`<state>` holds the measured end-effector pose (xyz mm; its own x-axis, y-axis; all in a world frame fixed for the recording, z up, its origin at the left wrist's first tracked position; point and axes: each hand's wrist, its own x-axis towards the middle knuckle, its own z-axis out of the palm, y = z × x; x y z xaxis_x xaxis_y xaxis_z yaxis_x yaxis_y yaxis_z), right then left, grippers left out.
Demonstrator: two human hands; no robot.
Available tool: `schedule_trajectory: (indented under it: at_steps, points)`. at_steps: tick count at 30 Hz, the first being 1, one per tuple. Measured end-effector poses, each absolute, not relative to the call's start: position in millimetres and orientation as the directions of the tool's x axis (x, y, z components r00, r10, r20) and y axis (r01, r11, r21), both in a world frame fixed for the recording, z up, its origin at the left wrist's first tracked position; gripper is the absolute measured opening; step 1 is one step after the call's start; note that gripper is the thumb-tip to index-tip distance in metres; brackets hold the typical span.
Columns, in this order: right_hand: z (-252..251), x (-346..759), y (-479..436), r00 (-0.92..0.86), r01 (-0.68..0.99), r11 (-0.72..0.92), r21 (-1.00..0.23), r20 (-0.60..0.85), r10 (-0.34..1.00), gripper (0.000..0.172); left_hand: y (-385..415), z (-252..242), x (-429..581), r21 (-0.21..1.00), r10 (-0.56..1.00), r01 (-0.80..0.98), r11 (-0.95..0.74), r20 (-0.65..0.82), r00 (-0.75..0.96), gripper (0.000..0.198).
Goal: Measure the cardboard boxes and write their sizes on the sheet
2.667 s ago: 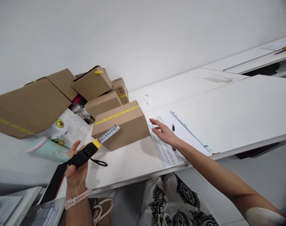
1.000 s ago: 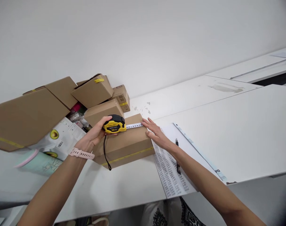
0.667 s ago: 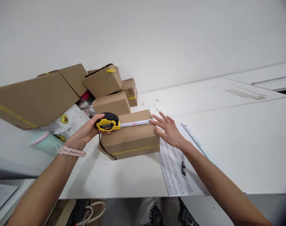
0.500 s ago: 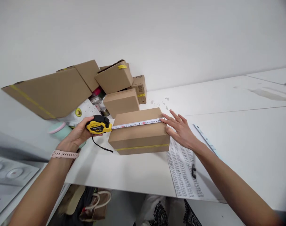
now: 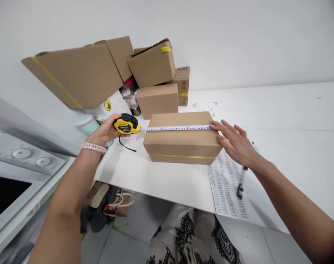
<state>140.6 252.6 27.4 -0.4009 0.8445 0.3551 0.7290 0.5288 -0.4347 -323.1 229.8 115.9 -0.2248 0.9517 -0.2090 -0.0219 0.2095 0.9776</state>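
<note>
My left hand (image 5: 109,129) is closed around a yellow and black tape measure (image 5: 126,124), its black strap hanging down. The white blade (image 5: 178,128) runs out to the right across the top of a closed cardboard box (image 5: 180,138), with the case a little off the box's left edge. At the right edge, my right hand (image 5: 234,143) holds the blade's end with its fingertips, the thumb against the box. The exact grip on the tip is hidden. Yellow tape runs along the box's front side.
More cardboard boxes (image 5: 156,99) are stacked at the back left, beside a mint cup (image 5: 87,126). A printed sheet (image 5: 224,183) with a pen (image 5: 240,185) lies at the front right. A white appliance (image 5: 26,157) stands at the left.
My view has shifted, so the boxes appear higher and further right. More blade is out, and the case now sits clear of the box's left edge. My right hand's fingers are closer together.
</note>
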Motion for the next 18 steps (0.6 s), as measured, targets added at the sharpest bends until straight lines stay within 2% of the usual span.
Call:
schedule_trajectory:
  at_steps: [6,12,15,18]
  points:
    - [25,143,254,-0.409,0.731,0.533,-0.425,0.353,0.842,0.051,213,125,-313,0.977,0.97,-0.003,0.215,-0.213,-0.12,0.057]
    - [27,138,251,-0.377,0.742,0.5,-0.446,0.339,0.862,0.051,209,128,-305,0.98,0.972,0.012,0.201,-0.198,-0.124,0.063]
    - [33,138,247,-0.335,0.746,0.469,-0.473,0.342,0.878,0.051,198,137,-296,0.99,0.973,0.019,0.142,-0.136,-0.184,0.057]
    - [45,139,247,-0.256,0.677,0.436,-0.593,0.366,0.895,0.055,168,150,-280,0.999,0.958,0.013,0.035,-0.029,-0.285,0.044]
